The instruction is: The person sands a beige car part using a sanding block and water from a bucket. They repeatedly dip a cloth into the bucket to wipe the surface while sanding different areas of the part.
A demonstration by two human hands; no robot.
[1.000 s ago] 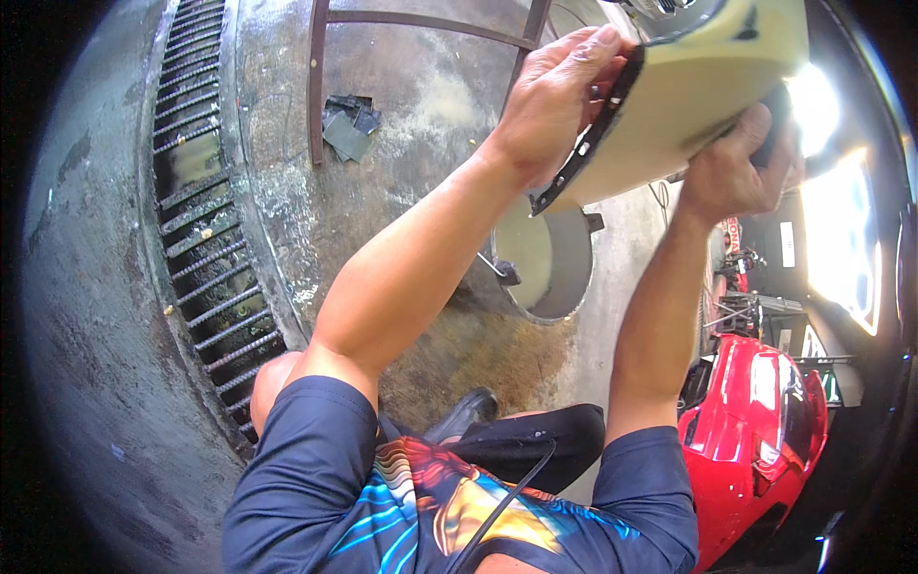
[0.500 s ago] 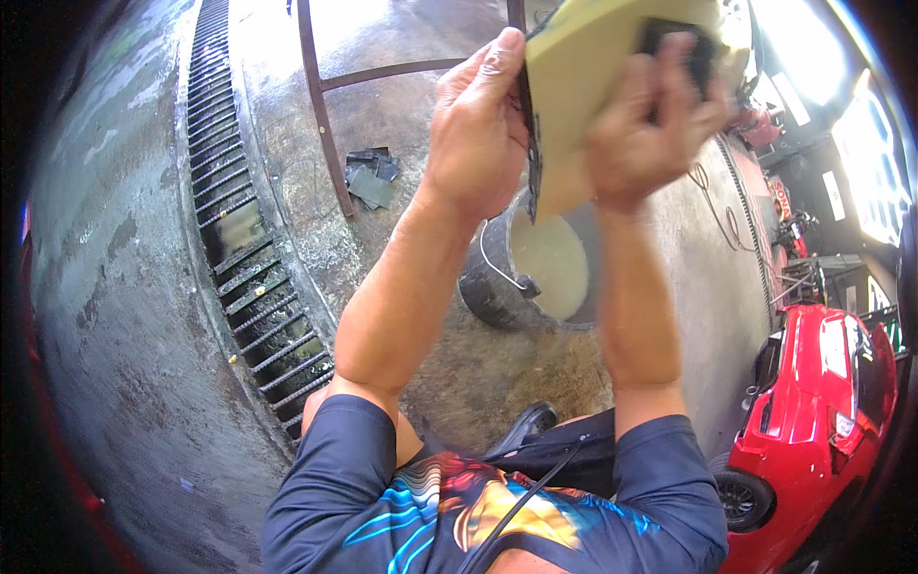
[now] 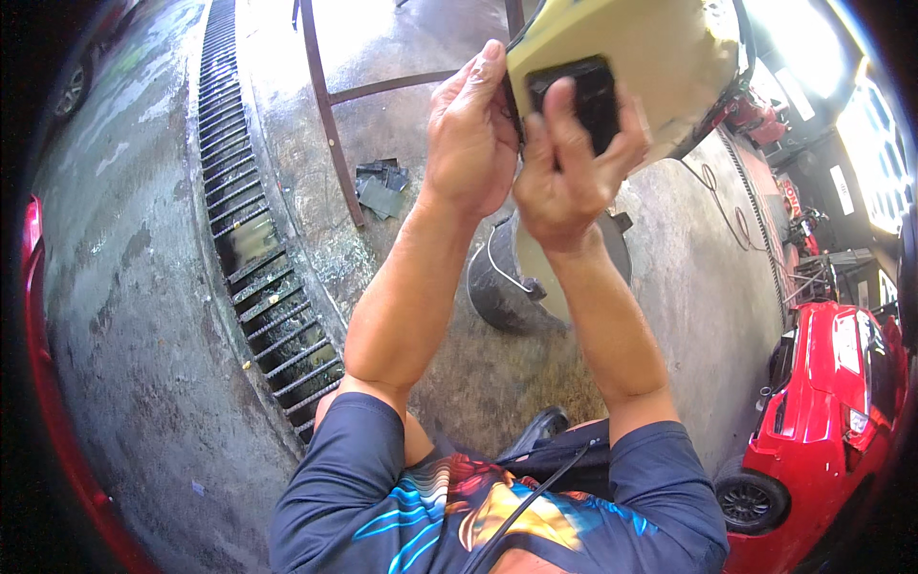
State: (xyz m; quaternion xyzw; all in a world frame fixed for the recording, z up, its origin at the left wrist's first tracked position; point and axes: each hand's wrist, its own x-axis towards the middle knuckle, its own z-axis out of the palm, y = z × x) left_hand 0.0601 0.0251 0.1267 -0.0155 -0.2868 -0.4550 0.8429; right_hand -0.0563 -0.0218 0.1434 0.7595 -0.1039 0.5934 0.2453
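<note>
Leftward over one curved pale-yellow panel [image 3: 660,62] has slid one rectangular black pad [image 3: 596,96], clasped in the right hand [image 3: 574,182]; the left hand [image 3: 473,134] grips the panel's edge. Below, one round black bucket [image 3: 492,287] stands on stained grey concrete floor [image 3: 693,277], one barred metal drain [image 3: 229,163] to its left, one red car [image 3: 813,430] right.

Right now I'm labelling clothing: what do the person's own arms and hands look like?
The left hand and right hand wear no gloves, and no watch shows. Short dark navy sleeves end near the elbows, leaving both forearms uncovered.
</note>
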